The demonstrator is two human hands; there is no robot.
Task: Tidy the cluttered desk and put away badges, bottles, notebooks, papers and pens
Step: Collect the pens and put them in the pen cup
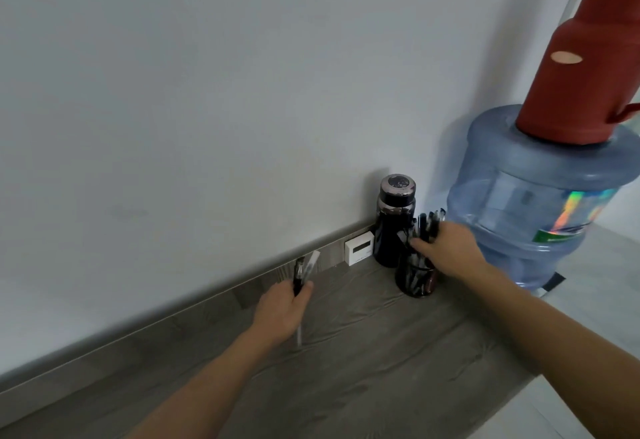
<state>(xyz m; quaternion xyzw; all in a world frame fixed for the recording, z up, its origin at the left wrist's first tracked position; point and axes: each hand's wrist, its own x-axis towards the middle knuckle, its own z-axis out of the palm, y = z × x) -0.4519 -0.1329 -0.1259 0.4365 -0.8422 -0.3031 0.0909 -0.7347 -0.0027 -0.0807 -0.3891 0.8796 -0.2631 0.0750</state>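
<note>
On the grey wood desk, my left hand grips a few pens whose tips stick up past my fingers. My right hand holds a bunch of dark pens over a dark pen holder in the far right corner of the desk. More pens stand inside the holder. A black bottle with a round cap stands just behind the holder, against the wall.
A small white box leans on the wall left of the bottle. Past the desk's right end stands a large blue water jug with a red thermos on top. The white wall runs along the back edge.
</note>
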